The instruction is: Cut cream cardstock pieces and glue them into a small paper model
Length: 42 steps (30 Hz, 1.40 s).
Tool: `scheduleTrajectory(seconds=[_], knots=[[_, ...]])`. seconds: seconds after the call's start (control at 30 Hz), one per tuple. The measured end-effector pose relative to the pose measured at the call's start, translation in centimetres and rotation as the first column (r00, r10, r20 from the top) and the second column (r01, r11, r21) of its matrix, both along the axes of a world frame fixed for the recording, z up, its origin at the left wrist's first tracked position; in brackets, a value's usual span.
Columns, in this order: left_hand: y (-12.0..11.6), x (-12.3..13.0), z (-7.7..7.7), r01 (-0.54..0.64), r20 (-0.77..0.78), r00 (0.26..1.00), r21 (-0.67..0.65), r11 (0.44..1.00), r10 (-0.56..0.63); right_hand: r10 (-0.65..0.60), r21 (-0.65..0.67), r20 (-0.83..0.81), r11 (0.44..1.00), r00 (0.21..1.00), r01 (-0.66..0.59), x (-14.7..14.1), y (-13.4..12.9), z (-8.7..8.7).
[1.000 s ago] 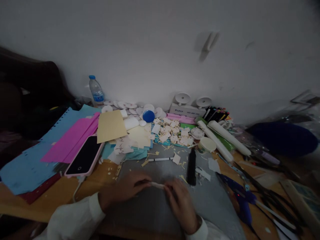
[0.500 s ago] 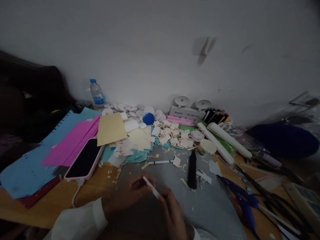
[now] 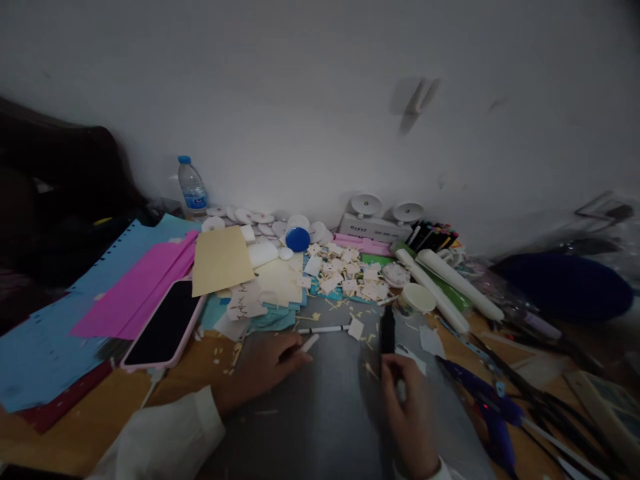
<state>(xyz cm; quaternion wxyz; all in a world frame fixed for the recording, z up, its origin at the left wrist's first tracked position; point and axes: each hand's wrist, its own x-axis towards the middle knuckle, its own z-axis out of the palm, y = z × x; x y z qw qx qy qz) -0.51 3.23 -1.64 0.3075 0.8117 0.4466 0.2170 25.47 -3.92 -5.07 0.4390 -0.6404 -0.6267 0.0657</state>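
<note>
My left hand (image 3: pixel 273 365) is closed on a small white strip (image 3: pixel 309 343), pinched between thumb and fingers above the grey mat (image 3: pixel 320 407). On the right side of the mat, my right hand (image 3: pixel 407 407) has curled fingers at the lower end of a black marker-like tool (image 3: pixel 387 331); whether it grips the tool is not clear. A thin white stick with black bands (image 3: pixel 323 329) lies beyond both hands, with a small cream square (image 3: pixel 355 328) at its right end. Cream scraps lie scattered around it.
A phone (image 3: pixel 165 323) and coloured paper sheets (image 3: pixel 135 287) lie on the left. Behind the mat are a pile of small cream pieces (image 3: pixel 345 270) and a round tub (image 3: pixel 417 298). A purple glue gun (image 3: pixel 483 393) and scissors are at the right; a water bottle (image 3: pixel 193 185) stands behind.
My right hand has left the white strip and moved right to the black tool. My left hand keeps the strip and has shifted slightly. The view has shifted a little.
</note>
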Motion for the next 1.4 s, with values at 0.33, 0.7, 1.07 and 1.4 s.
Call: scheduleTrajectory(seconds=[0.33, 0.7, 1.07, 1.4], knots=[[0.1, -0.6, -1.7, 0.151, -0.029, 0.988, 0.033, 0.988, -0.15, -0.231, -0.067, 0.389, 0.959, 0.892, 0.277, 2.7, 3.1, -2.0], [0.3, -0.7, -2.0, 0.174, -0.099, 0.981, 0.049, 0.983, -0.169, -0.263, -0.21, 0.599, 0.86, 0.756, 0.465, 2.5, 4.2, -0.7], [0.2, -0.6, -1.8, 0.217, -0.17, 0.966, 0.117, 0.969, -0.195, -0.209, -0.057, 0.645, 0.946, 0.736, 0.319, 1.1, 2.8, -0.6], [0.2, -0.4, -2.0, 0.221, -0.141, 0.969, 0.133, 0.966, -0.202, 0.076, -0.133, 0.659, 0.991, 0.748, 0.017, -1.2, 6.7, 1.1]])
